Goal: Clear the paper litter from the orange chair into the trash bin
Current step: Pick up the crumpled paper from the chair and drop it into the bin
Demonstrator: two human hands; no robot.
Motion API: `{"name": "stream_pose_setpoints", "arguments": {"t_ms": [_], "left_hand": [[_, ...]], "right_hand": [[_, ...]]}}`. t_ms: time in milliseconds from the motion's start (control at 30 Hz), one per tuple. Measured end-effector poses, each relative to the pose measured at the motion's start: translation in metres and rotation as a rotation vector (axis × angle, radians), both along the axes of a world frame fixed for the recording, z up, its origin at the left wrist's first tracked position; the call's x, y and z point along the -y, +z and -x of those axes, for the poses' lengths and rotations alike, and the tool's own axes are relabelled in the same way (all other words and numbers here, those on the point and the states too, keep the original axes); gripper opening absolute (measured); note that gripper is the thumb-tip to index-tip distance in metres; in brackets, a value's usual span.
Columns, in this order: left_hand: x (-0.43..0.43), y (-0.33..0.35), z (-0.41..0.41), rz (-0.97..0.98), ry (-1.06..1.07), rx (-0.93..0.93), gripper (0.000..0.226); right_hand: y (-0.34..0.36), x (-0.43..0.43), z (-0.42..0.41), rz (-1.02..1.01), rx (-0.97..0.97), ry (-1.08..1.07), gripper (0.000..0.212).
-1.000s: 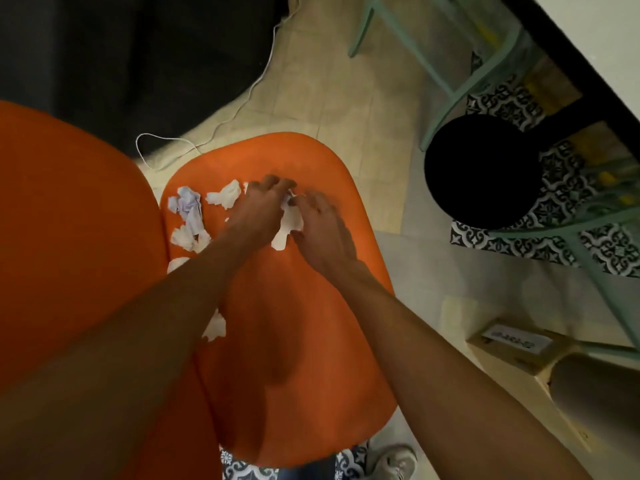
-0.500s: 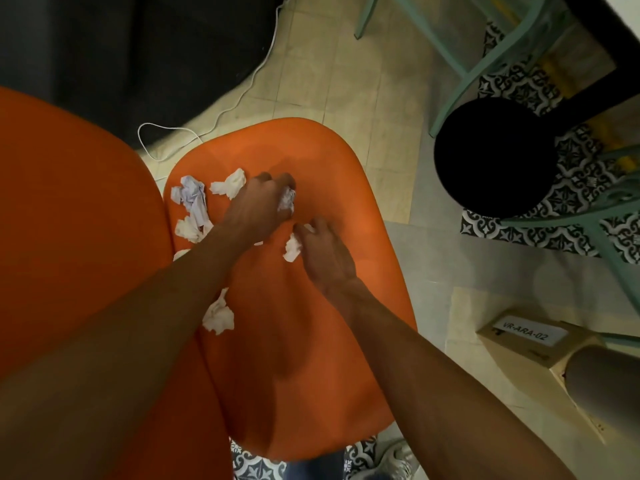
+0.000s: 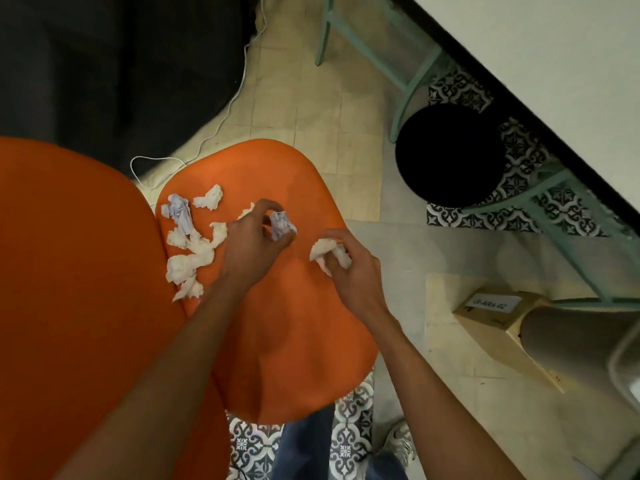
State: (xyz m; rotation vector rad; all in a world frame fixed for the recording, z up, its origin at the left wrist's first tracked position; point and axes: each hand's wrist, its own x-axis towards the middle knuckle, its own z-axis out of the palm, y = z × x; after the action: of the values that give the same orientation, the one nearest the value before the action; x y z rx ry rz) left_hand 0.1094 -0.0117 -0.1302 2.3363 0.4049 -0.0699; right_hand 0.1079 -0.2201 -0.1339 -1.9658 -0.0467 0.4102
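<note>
Between the curled fingertips of the left grip sits a crumpled bluish-white paper ball, pinched and, as far as I can judge, lifted clear of the seat. Just to its right, the right grip is clenched round a wad of white tissue paper. Both grips are full.

To the left of the left grip, just beside the back of that hand, lies a loose heap of crumpled white paper scraps. It runs in a ragged line along the crease where the smooth orange chair seat meets the orange backrest. At the far end of that line are a creased bluish wad and a small white wad. The left grip is much the nearer to all of these; the right would have to cross over it.

Beyond and to the right of both grips, off the seat's far right edge, the round black trash bin stands on the floor, with pale tile between. The right grip is the nearer to it, so the coming move looks like a carry forward and rightward, with the left load travelling the longer path. Bits might slip from the right grip's looser wad on the way.

Right of the right grip, on the floor, lies a cardboard box with a white label.
</note>
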Motion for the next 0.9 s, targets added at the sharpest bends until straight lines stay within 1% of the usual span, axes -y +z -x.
{"name": "stream_pose_setpoints", "arguments": {"t_ms": [100,167,333,467,533,600,633,800,900], "left_hand": [[0.042,0.033,0.015,0.090,0.041,0.002,0.043],[0.070,0.053,0.027,0.114,0.034,0.015,0.044],[0.145,0.095,0.070,0.091,-0.036,0.066,0.041],[0.217,0.126,0.103,0.091,-0.121,0.079,0.041],[0.250,0.140,0.116,0.099,-0.144,0.084,0.041],[0.286,0.150,0.129,0.100,-0.165,0.083,0.041],[0.307,0.157,0.137,0.105,-0.172,0.080,0.042],[0.381,0.170,0.167,0.135,-0.215,0.063,0.044],[0.423,0.177,0.181,0.135,-0.285,0.062,0.044]], "right_hand": [[0.038,0.037,0.016,-0.088,-0.060,-0.065,0.026],[0.059,0.062,0.029,-0.127,-0.079,-0.100,0.021],[0.099,0.140,0.070,-0.191,-0.123,-0.226,0.022],[0.125,0.214,0.106,-0.245,-0.192,-0.336,0.017],[0.135,0.246,0.122,-0.255,-0.155,-0.373,0.013],[0.146,0.282,0.138,-0.234,-0.107,-0.406,0.006],[0.151,0.303,0.147,-0.216,-0.102,-0.423,0.005],[0.160,0.374,0.185,-0.145,-0.122,-0.518,0.023],[0.166,0.414,0.208,-0.159,-0.138,-0.582,0.035]]}}
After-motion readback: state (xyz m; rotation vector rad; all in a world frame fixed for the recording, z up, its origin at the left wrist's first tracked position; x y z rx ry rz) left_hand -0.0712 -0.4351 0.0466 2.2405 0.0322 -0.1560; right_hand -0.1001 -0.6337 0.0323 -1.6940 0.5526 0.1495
